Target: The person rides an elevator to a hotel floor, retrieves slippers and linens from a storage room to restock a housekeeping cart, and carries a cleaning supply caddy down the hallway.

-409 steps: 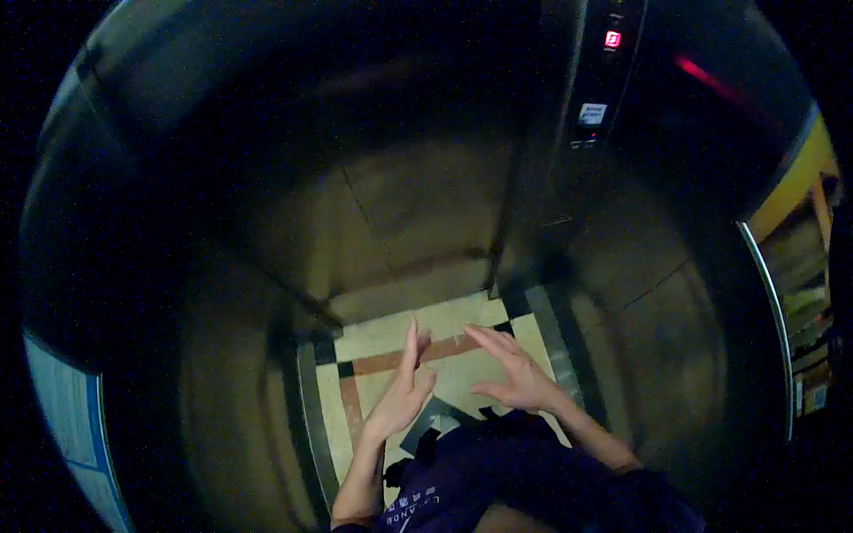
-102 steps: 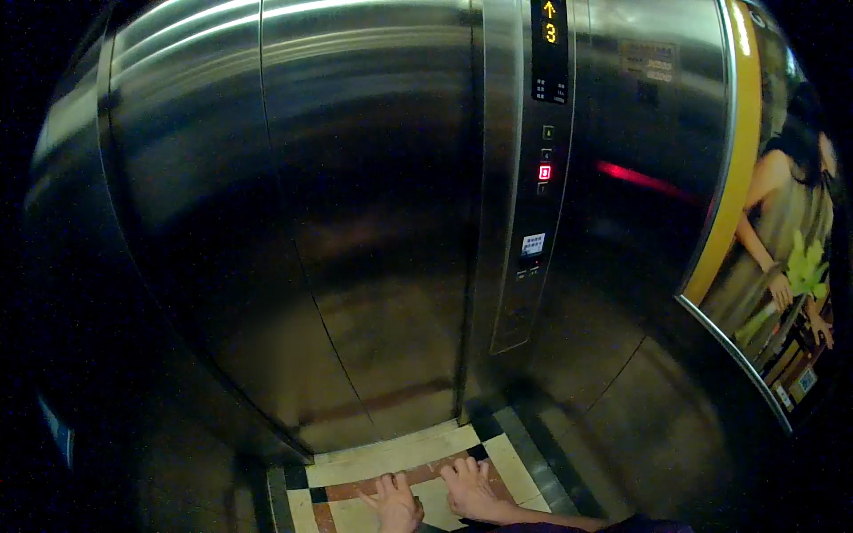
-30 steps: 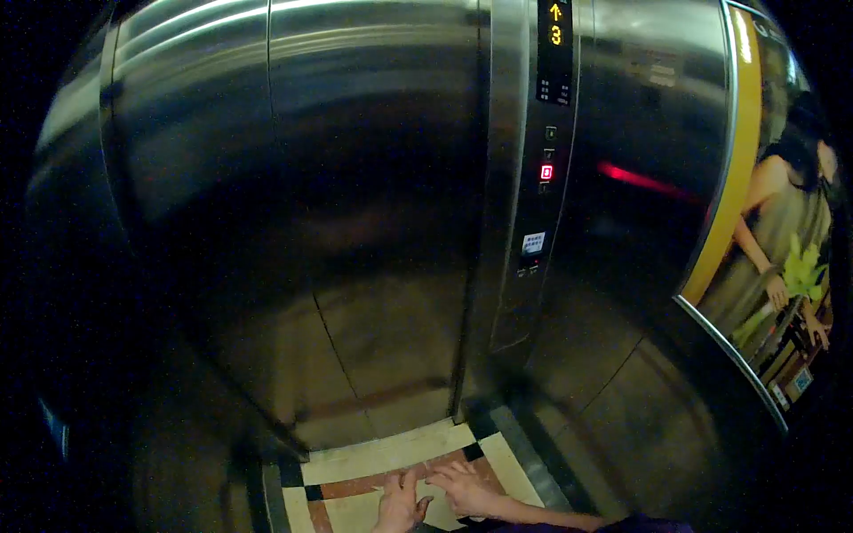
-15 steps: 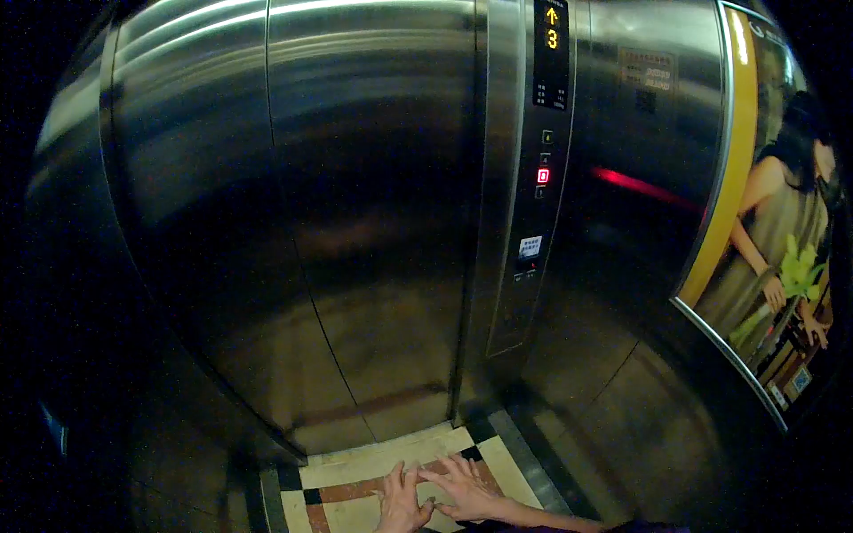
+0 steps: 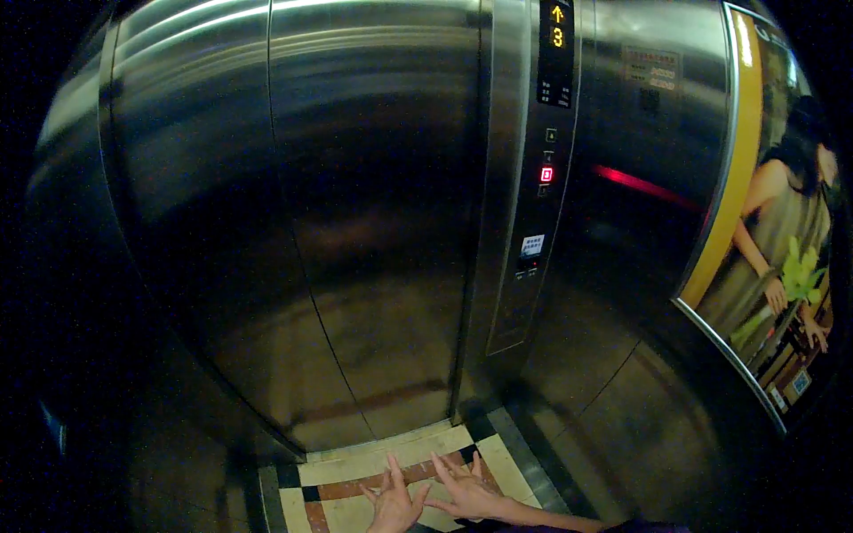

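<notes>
Low in the view, my left hand (image 5: pixel 394 505) is held over the tiled floor (image 5: pixel 355 513), its fingers apart and nothing in it. Close beside it on the right, my right hand (image 5: pixel 466 494) also has spread fingers and holds nothing. The thumbs come near each other; whether they touch, I cannot tell. Beyond both hands stand the closed metal elevator doors (image 5: pixel 306 266), with a narrow seam between the panels.
Right of the doors, a button panel (image 5: pixel 534 213) has one lit red button (image 5: pixel 546 175). Above it a display (image 5: pixel 557 37) shows an up arrow and 3. A framed poster (image 5: pixel 764 240) hangs on the right wall, near a printed notice (image 5: pixel 651 80).
My hands have drawn slightly apart at the fingertips and their fingers have spread differently. The view has shifted a little; the display still reads 3 and the doors remain closed.
</notes>
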`<state>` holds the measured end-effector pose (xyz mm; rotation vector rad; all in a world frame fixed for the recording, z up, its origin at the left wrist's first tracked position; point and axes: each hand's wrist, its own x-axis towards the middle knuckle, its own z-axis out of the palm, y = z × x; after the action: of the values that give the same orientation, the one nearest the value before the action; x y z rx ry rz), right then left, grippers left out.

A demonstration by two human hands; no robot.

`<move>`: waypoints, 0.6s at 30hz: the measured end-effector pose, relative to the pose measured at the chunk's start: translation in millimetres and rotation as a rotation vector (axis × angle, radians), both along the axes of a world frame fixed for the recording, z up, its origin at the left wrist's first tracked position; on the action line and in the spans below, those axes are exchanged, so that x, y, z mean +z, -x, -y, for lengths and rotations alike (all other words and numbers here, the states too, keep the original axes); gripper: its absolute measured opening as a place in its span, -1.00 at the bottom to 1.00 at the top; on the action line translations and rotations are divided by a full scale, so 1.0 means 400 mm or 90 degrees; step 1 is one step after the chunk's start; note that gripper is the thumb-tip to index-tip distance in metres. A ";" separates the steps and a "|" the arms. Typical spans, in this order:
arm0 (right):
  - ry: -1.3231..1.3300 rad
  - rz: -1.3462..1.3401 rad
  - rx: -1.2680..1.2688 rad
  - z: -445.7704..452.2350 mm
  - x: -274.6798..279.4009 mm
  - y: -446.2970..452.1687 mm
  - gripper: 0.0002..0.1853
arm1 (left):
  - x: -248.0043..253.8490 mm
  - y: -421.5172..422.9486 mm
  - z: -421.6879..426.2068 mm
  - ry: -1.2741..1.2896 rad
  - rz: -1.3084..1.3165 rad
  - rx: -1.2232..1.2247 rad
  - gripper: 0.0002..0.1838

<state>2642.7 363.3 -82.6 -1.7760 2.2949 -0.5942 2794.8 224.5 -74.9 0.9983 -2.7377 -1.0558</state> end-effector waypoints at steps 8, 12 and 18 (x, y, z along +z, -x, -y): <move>-0.119 -0.027 0.054 0.004 0.014 0.002 -0.05 | 0.019 0.005 0.004 0.057 0.073 -0.067 -0.10; -0.072 -0.015 0.044 0.002 0.007 0.001 -0.12 | -0.003 0.007 0.002 0.069 0.060 -0.060 -0.19; -0.049 -0.049 0.046 0.008 0.007 0.010 -0.23 | -0.014 0.002 0.015 0.064 0.057 -0.100 -0.28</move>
<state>2638.6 360.1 -79.9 -1.8668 2.2585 -0.4281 2793.8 218.6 -80.5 0.8488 -2.9502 -0.9010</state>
